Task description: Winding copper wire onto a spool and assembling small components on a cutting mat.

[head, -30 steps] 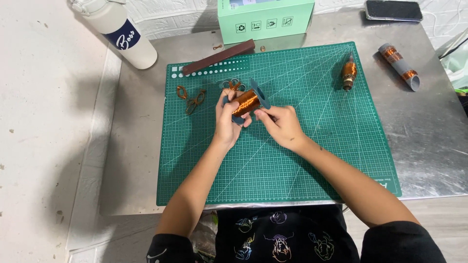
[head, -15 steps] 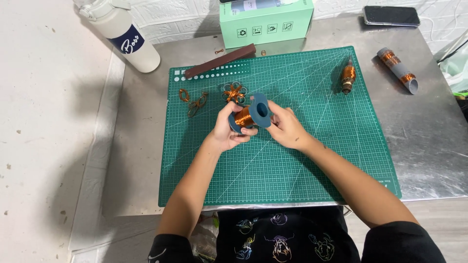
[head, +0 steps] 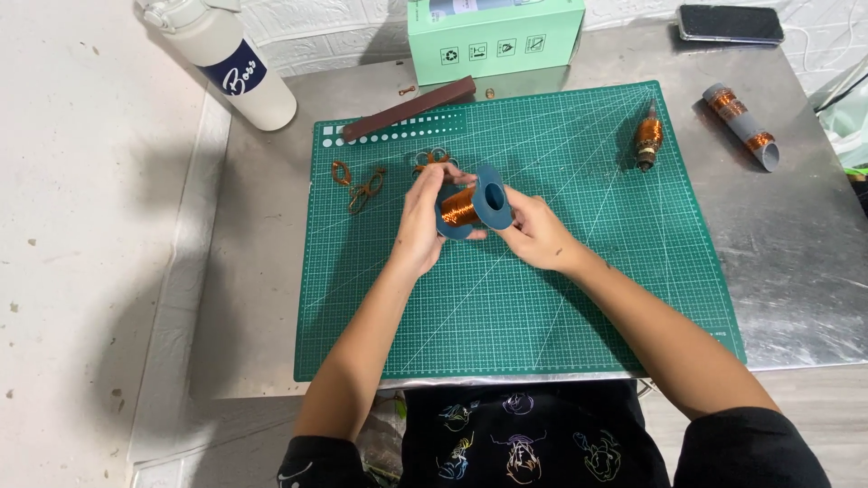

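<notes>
A pale green box (head: pixel 495 36) with black symbols stands at the far edge of the steel desk (head: pixel 796 262), behind the green cutting mat (head: pixel 579 298), over which the left hand (head: pixel 420 221) and right hand (head: pixel 533 235) together grip a blue spool of copper wire (head: pixel 472 206).

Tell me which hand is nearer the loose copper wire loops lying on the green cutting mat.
Left. The left hand is just right of the copper wire loops; the right hand sits farther right, beyond the blue spool.
</notes>
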